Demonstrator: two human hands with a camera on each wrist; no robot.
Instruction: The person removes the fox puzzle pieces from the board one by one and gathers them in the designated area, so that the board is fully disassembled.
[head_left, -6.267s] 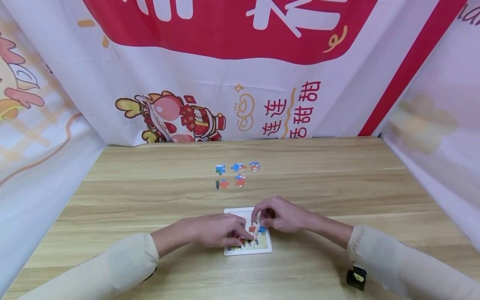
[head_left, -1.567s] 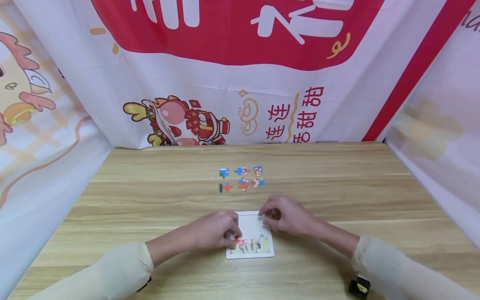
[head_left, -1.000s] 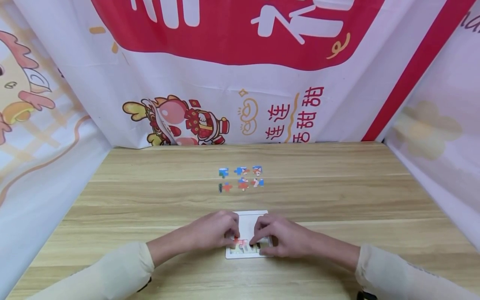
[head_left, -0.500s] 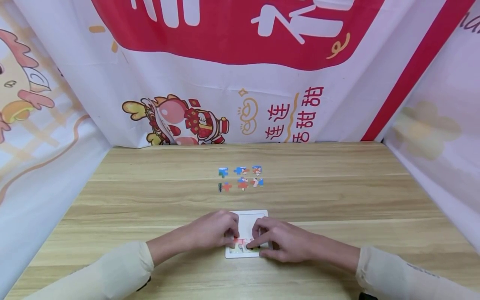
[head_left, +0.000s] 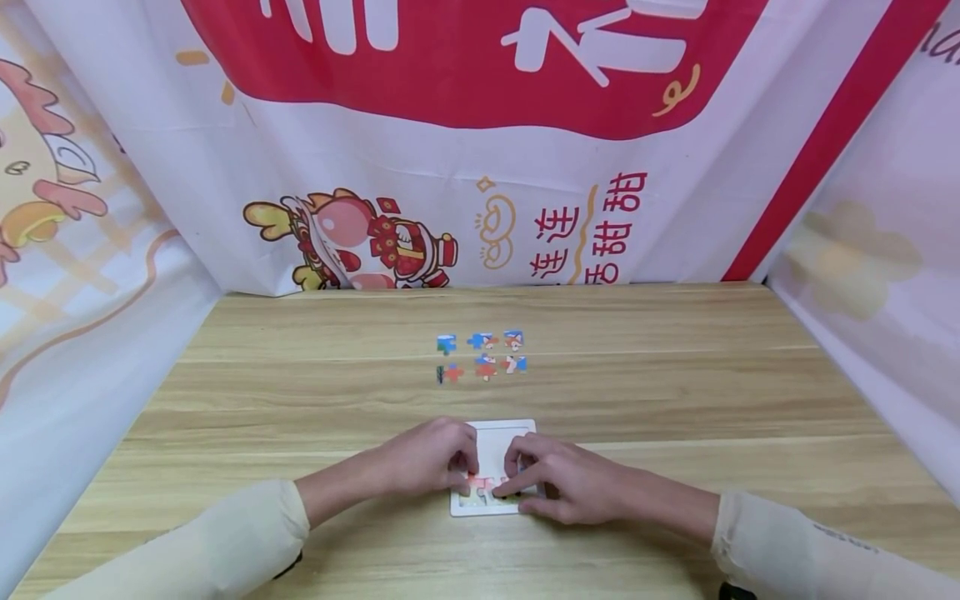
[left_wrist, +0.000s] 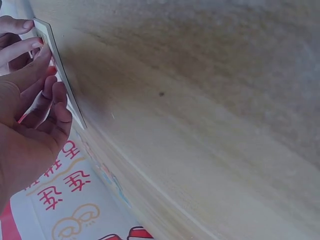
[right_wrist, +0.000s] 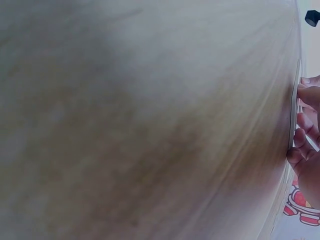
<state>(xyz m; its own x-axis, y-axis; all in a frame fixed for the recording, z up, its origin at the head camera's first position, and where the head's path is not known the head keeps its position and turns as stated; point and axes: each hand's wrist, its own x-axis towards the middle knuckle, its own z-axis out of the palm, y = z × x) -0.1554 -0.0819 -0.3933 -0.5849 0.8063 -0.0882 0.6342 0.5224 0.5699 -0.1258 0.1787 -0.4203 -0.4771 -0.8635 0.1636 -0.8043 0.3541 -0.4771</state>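
Note:
A white puzzle tray (head_left: 498,510) lies flat on the table, its lower part filled with joined puzzle pieces. My left hand (head_left: 427,458) is at the tray's left side. Its thumb and fingers pinch a red-orange puzzle piece (head_left: 477,482) there. From the right, my right hand (head_left: 573,481) reaches over the tray, index finger extended onto the joined pieces and thumb by the lower right rim. Both hands cover parts of the picture. In the left wrist view, fingertips of both hands meet close together at the tray (left_wrist: 62,70). The right wrist view catches my right fingers (right_wrist: 307,122) at its edge.
Beyond the tray lie several loose puzzle pieces in two rows, among them a blue and green piece (head_left: 447,342) and a fox-face piece (head_left: 513,339). A printed cloth (head_left: 420,150) hangs behind the wooden table (head_left: 300,375), with more cloth along both sides.
A white, orange and blue piece went from my right hand at the tray to the loose rows. My right hand then came down onto the joined pieces; lately both hands barely move.

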